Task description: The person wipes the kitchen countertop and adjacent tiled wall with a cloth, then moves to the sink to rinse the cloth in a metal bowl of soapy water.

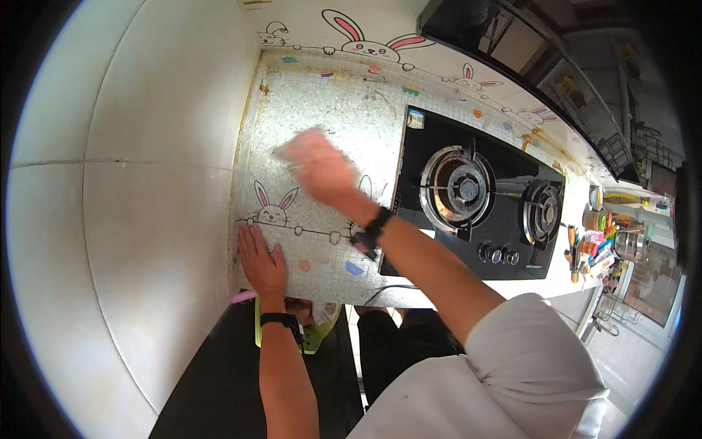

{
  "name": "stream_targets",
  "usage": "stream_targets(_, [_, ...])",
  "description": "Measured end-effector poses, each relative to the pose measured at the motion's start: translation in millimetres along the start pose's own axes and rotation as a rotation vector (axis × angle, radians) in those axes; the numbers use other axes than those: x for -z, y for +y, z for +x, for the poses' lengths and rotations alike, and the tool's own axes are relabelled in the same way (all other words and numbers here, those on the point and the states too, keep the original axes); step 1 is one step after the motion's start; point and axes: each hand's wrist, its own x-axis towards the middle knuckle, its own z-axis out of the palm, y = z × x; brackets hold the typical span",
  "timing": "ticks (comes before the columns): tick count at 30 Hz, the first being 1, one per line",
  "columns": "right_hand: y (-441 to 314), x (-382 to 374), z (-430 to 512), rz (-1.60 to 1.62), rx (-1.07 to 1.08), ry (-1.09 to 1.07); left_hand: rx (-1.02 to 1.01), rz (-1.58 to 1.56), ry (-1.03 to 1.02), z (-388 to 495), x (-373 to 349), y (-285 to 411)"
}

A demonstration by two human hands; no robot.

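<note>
A clear adhesive film (315, 241) printed with cartoon rabbits and coloured shapes lies over the speckled countertop (329, 101). My left hand (262, 263) rests flat on its near left part, by the tiled side wall, palm down with the thumb apart. Farther in, my right hand (323, 164) is over the counter, left of the black gas stove (408, 192). Motion blurs its fingers. Something thin and greyish shows at the fingertips, but I cannot tell whether it is held. Both wrists wear black bands.
The stove has two burners (466, 189) and two knobs (494, 255). A range hood (526, 49) overhangs the back right. White wall tiles (159, 99) bound the left. Jars and packets (595, 247) crowd the far right. Below the front edge sits a green basket (313, 340); a dark cable (384, 288) crosses that edge.
</note>
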Motion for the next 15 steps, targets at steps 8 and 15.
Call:
stream_targets(8, [34, -36, 127, -0.372, -0.590, 0.265, -0.067, -0.072, 0.011, 6, 1, -7])
stream_targets(15, [-4, -21, 53, -0.303, 0.061, -0.235, -0.064, -0.079, -0.015, 8, 5, -7])
